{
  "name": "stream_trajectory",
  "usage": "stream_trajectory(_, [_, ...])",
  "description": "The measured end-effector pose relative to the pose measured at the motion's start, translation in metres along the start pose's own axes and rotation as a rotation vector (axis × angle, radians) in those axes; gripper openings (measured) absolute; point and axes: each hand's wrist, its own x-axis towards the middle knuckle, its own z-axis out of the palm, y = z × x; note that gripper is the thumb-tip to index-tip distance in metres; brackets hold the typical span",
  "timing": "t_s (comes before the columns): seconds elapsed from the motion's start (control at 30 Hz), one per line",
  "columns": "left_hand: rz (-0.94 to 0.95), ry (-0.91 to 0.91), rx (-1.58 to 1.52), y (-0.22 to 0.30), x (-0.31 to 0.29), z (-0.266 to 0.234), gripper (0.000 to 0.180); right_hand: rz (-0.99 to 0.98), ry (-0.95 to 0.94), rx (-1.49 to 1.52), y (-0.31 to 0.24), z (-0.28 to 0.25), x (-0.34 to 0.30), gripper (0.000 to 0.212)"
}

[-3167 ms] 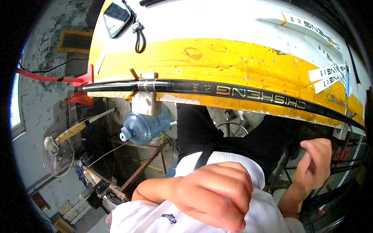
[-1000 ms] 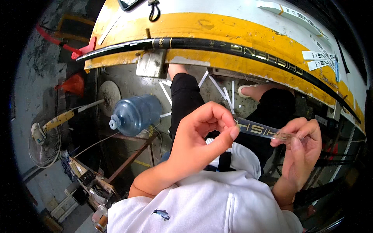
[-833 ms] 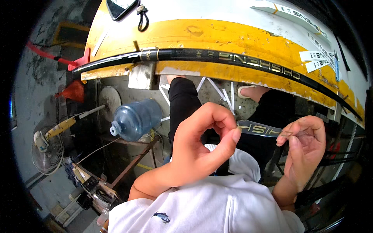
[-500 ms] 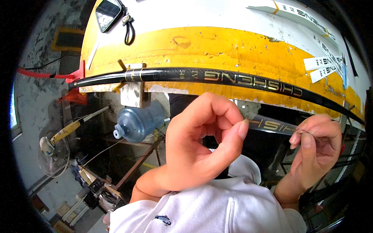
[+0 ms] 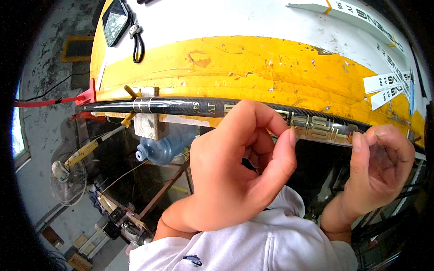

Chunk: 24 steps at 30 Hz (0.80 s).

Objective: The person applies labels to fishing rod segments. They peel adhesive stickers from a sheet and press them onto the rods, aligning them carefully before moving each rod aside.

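Left hand [image 5: 244,176]: thumb and forefinger pinch the left end of the clear strip [image 5: 323,135].
Right hand [image 5: 384,167]: thumb and fingers pinch the strip's right end.
Strip's place: gold-lettered, held between both hands at the near side of the black pole [image 5: 176,105]; whether they touch cannot be told.
Blue bottle [image 5: 165,150]: below the near edge, left.
Pole: runs left to right along the desk [image 5: 253,63], its left part at a pale block [image 5: 151,126].
White strips [image 5: 380,86]: right, beyond the pole.
Phone [image 5: 115,25]: far left.
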Motion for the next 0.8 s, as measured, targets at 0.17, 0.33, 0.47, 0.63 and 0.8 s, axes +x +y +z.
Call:
stream_trajectory(0.17, [-0.006,0.01,0.139,0.001,0.001,0.003,0.011,-0.013,0.009,0.0,0.006,0.002,-0.001,0.039])
stream_trajectory(0.33, [0.006,0.026,0.257,0.005,0.001,0.006,0.012,0.014,-0.107,-0.028,0.006,-0.007,0.002,0.042])
stream_trajectory(0.47, [-0.004,0.034,0.328,0.01,0.001,0.008,0.013,0.003,-0.224,-0.058,0.009,-0.015,0.004,0.043])
stream_trajectory(0.63, [-0.022,0.041,0.343,0.012,0.002,0.009,0.013,-0.041,-0.299,-0.165,0.011,-0.02,0.005,0.044])
stream_trajectory(0.8, [-0.02,0.039,0.32,0.013,0.002,0.009,0.015,-0.084,-0.274,-0.163,0.014,-0.018,0.005,0.045])
